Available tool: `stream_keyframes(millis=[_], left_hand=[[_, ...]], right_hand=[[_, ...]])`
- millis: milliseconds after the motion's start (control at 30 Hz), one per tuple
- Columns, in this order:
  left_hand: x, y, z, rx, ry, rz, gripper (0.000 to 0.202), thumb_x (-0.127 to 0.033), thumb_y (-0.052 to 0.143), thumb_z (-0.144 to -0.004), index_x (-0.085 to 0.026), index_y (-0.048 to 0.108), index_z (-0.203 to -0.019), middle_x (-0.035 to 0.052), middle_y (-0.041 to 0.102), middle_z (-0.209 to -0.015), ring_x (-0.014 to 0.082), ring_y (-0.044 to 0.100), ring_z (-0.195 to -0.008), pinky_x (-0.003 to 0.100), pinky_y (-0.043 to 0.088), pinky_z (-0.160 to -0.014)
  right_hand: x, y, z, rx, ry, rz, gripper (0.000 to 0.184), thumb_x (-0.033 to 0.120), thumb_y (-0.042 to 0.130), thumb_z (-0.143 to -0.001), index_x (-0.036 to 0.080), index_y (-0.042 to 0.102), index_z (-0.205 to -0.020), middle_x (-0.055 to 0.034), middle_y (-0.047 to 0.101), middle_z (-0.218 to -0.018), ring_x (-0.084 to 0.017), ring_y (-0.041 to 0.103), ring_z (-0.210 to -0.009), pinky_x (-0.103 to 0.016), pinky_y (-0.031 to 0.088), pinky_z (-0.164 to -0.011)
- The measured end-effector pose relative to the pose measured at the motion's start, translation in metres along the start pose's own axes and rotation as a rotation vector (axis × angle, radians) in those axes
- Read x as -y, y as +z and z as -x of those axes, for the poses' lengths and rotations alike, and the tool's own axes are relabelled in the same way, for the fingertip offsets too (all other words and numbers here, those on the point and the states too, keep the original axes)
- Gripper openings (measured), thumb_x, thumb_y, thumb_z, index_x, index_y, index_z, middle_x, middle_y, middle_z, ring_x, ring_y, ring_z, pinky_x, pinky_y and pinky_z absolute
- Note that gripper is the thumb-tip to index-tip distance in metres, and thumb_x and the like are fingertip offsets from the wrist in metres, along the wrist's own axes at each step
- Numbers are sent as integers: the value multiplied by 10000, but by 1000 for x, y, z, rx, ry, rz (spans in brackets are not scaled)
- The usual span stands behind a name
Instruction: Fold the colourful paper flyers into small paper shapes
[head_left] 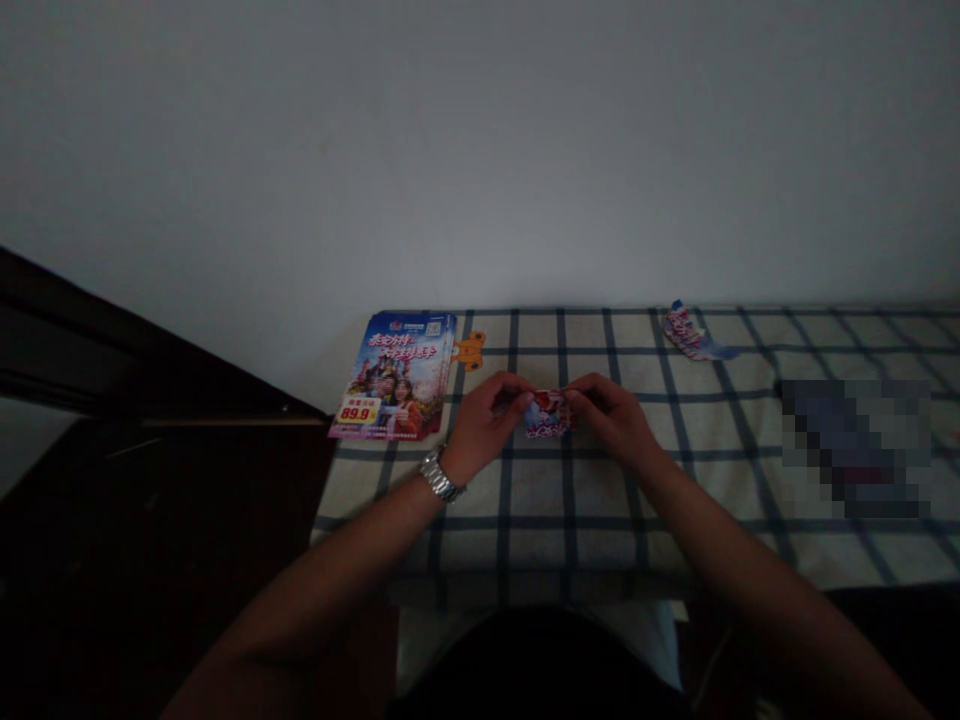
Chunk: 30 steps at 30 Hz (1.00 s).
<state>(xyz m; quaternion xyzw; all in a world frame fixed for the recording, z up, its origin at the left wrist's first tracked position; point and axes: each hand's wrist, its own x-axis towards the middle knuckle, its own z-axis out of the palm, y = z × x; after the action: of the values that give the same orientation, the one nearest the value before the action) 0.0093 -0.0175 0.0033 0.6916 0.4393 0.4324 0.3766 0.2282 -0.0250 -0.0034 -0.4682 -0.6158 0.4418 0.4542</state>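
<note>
Between my two hands is a small piece of folded printed paper, red, white and blue, held just over the checked tablecloth. My left hand, with a silver watch on its wrist, pinches the paper's upper left edge between thumb and forefinger. At the upper right edge, my right hand pinches it the same way. The exact folds are too small and dark to make out. Left of my hands lies a stack of printed flyers with similar colours.
A checked cloth covers the table against a pale wall. An orange bear-shaped figure lies beside the flyers. Folded or crumpled printed paper rests at the back right. A blurred dark object lies at the right.
</note>
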Motion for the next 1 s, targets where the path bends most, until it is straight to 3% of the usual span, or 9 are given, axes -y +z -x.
stream_keyframes(millis=[633,867,1000], left_hand=[[-3,-1,0,19,-1,4,115,-300,600,-969,-208,665,-994,16,724,-940,147,689,-837,272,572,-778],[-1,0,1,10,-4,29,133,-324,605,-972,-207,665,-993,29,731,-945,153,695,-842,283,571,-774],[1,1,1,14,-14,24,155,-346,606,-973,-209,667,-1013,30,733,-965,157,699,-866,286,572,-786]], right_hand=[[6,-1,1,-7,10,88,343,570,660,-908,230,688,-870,-21,694,-753,-184,635,-698,-307,518,-640],[5,0,1,-36,4,134,363,568,586,-956,231,705,-892,-20,695,-754,-180,636,-700,-299,517,-637],[-1,0,0,-11,35,61,332,559,672,-898,234,714,-955,-20,712,-780,-177,642,-686,-298,522,-623]])
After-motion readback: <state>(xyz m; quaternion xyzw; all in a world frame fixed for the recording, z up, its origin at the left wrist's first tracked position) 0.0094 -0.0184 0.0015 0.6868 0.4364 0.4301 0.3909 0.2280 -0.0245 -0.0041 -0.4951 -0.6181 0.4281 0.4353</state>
